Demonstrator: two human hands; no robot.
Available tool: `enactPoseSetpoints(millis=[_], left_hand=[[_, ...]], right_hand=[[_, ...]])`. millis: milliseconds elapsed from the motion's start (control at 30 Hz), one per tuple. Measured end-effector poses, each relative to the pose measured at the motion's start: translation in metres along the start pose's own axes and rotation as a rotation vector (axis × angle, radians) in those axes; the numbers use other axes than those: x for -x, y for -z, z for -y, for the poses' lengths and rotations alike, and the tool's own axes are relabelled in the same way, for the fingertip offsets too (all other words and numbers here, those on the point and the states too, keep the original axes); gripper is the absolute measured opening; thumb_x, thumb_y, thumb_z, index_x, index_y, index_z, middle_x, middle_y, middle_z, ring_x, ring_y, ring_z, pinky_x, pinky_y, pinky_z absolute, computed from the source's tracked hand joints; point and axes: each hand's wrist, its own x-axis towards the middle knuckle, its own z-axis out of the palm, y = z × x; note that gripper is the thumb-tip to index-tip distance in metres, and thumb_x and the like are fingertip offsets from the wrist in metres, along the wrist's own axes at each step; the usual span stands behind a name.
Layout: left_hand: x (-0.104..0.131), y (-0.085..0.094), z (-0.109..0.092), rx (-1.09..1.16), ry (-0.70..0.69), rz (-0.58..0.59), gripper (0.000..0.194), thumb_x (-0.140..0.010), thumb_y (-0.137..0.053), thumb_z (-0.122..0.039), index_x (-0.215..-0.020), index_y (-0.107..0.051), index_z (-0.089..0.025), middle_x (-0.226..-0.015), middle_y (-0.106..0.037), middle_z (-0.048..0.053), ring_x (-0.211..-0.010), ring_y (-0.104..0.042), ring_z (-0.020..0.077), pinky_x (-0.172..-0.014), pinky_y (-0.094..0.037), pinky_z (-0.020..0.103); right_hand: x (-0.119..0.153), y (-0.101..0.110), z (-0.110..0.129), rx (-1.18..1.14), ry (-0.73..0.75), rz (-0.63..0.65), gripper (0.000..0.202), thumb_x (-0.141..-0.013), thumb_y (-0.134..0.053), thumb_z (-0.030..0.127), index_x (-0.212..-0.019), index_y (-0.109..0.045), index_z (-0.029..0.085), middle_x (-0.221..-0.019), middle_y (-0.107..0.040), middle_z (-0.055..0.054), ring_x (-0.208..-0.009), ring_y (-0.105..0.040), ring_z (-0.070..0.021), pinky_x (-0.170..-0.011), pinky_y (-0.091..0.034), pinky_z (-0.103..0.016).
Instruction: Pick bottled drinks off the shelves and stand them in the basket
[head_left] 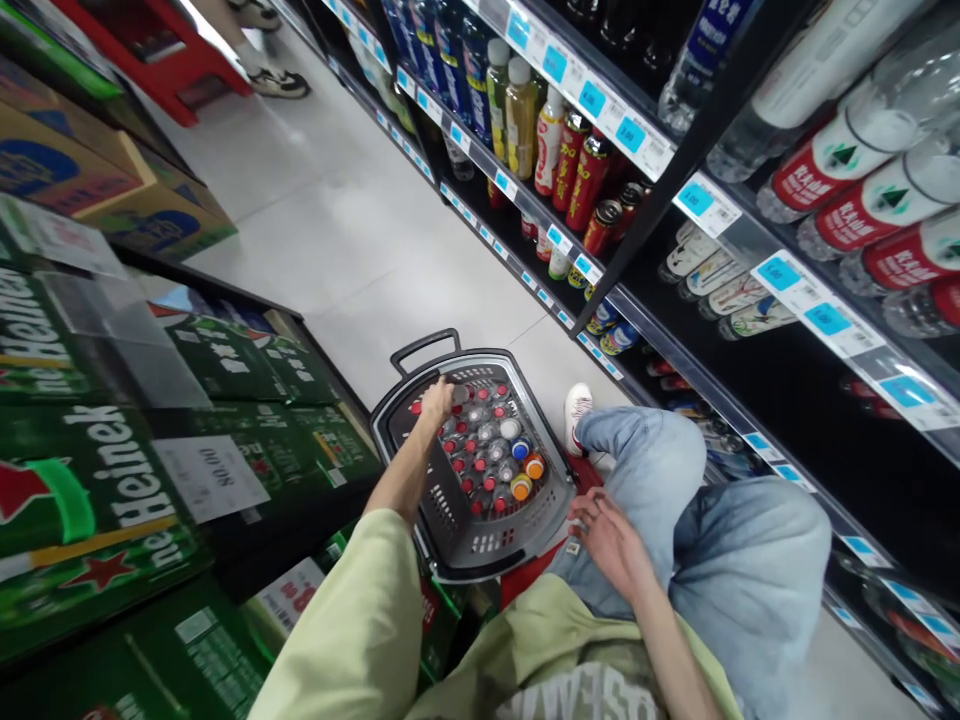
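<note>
- Nearest: wearer's pale green shirt (pixel 352 620) and light blue jeans (pixel 645 450), knees bent.
- Right hand (pixel 607 540): over the jeans, just beside the basket's near right corner. Grip loose, fingers half curled, nothing visible in it.
- Basket (pixel 525 535): grey, slotted walls, dark rim, sitting low between the wearer's legs and the beer boxes (pixel 97 500) at left. Looks stiff; with this load I'd expect it to be heavy. Carry by the handle (pixel 424 345) sticking out at the far end, not by the thin rim.
- Bottles: in the basket, packed tight, caps up. Mostly red-capped bottles (pixel 487 482), plus two orange-capped bottles (pixel 528 476), a blue-capped bottle (pixel 520 447) and a white-capped bottle (pixel 511 428).
- Bottle handling (judgement): clear plastic, probably full; modest weight each, smooth and slick, a bit squashy at the sides, not fragile. Sides are boxed in by neighbours, so pinch from above at cap or neck.
- Left hand (pixel 437 400): reaches in over the basket's far left side, fingers down at the bottles. Can't tell if the grip is closed on one or just touching.
- Right side: shelf rack with large red-labelled water bottles (pixel 840 170), red cans (pixel 589 180) further along.
- Farthest: pale tiled floor (pixel 330 210), red stool (pixel 157 60), another person's shoe (pixel 277 83).
</note>
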Motion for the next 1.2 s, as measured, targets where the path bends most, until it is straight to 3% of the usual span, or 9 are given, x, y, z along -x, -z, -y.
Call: enactPoseSetpoints(millis=[100,300,500,700,800,900,1033,1133,1200], left_hand=[[-0.002,0.004,-0.012,-0.111,-0.047,0.028,0.029,-0.092,-0.047,-0.01,-0.105,-0.073,-0.013,-0.148,-0.052,0.025,-0.124,-0.06,0.0381,-0.099,-0.055,0.048],[-0.008,0.023,-0.04,-0.273,-0.14,0.011,0.03,-0.086,-0.054,-0.009,-0.107,-0.075,-0.017,-0.146,-0.057,0.021,-0.132,-0.055,0.0379,-0.103,-0.055,0.046],[-0.005,0.031,-0.045,-0.477,-0.308,-0.059,0.044,-0.081,-0.053,-0.004,-0.111,-0.077,-0.024,-0.144,-0.063,0.017,-0.139,-0.05,0.0351,-0.111,-0.047,0.049],[0.0,0.038,-0.039,-0.545,-0.371,-0.154,0.044,-0.09,-0.043,-0.005,-0.12,-0.075,-0.01,-0.147,-0.057,0.024,-0.134,-0.054,0.0362,-0.101,-0.049,0.044],[0.013,0.049,-0.053,-0.464,-0.404,-0.247,0.043,-0.093,-0.041,-0.012,-0.121,-0.074,-0.009,-0.137,-0.064,0.022,-0.124,-0.06,0.0373,-0.094,-0.052,0.045],[0.045,0.055,-0.097,-0.171,-0.525,-0.361,0.038,-0.097,-0.042,-0.024,-0.114,-0.074,-0.013,-0.116,-0.072,0.018,-0.111,-0.066,0.0337,-0.093,-0.053,0.042],[0.128,0.035,-0.205,0.415,-0.743,-0.428,0.033,-0.102,-0.046,-0.038,-0.107,-0.073,-0.02,-0.106,-0.076,0.01,-0.098,-0.072,0.026,-0.091,-0.056,0.038],[0.197,0.003,-0.294,0.564,-0.918,-0.317,0.031,-0.104,-0.044,-0.031,-0.108,-0.073,-0.02,-0.102,-0.077,0.009,-0.091,-0.072,0.0229,-0.084,-0.057,0.036],[0.229,-0.015,-0.336,0.414,-1.041,-0.233,0.029,-0.102,-0.045,-0.021,-0.103,-0.074,-0.02,-0.099,-0.077,0.009,-0.095,-0.072,0.0239,-0.087,-0.055,0.038]], right_hand=[[-0.001,-0.005,0.002,-0.022,-0.005,0.014,0.024,-0.082,-0.085,0.042,-0.099,-0.073,0.029,-0.099,-0.081,-0.003,-0.095,-0.072,-0.0233,-0.083,-0.055,-0.038],[-0.002,-0.018,0.005,-0.004,0.056,0.002,0.028,-0.081,-0.086,0.045,-0.098,-0.072,0.029,-0.096,-0.081,-0.003,-0.09,-0.073,-0.0244,-0.081,-0.056,-0.04],[-0.002,-0.028,0.009,0.069,0.116,-0.013,0.03,-0.077,-0.086,0.056,-0.095,-0.073,0.034,-0.097,-0.08,-0.008,-0.09,-0.075,-0.0304,-0.082,-0.06,-0.049],[-0.014,-0.016,0.003,0.018,0.16,0.057,0.031,-0.072,-0.089,0.053,-0.091,-0.075,0.033,-0.095,-0.082,-0.005,-0.086,-0.076,-0.0271,-0.071,-0.057,-0.039],[-0.018,-0.009,-0.002,0.035,0.191,0.092,0.025,-0.071,-0.088,0.049,-0.091,-0.077,0.038,-0.094,-0.083,0.002,-0.086,-0.076,-0.0264,-0.07,-0.056,-0.039],[-0.015,-0.001,0.002,0.06,0.252,0.112,0.019,-0.072,-0.086,0.047,-0.089,-0.078,0.043,-0.077,-0.079,0.007,-0.082,-0.077,-0.0264,-0.071,-0.056,-0.041],[0.014,0.019,0.026,0.05,0.43,0.032,0.027,-0.069,-0.091,0.032,-0.093,-0.079,0.038,-0.052,-0.058,0.006,-0.078,-0.079,-0.0304,-0.084,-0.059,-0.047],[0.05,0.048,0.056,0.011,0.574,-0.017,0.035,-0.071,-0.09,0.023,-0.103,-0.077,0.033,-0.077,-0.073,0.001,-0.099,-0.078,-0.0302,-0.097,-0.058,-0.048],[0.071,0.075,0.081,-0.028,0.642,-0.017,0.043,-0.071,-0.087,0.018,-0.109,-0.074,0.03,-0.113,-0.079,-0.004,-0.114,-0.075,-0.0291,-0.099,-0.058,-0.047]])
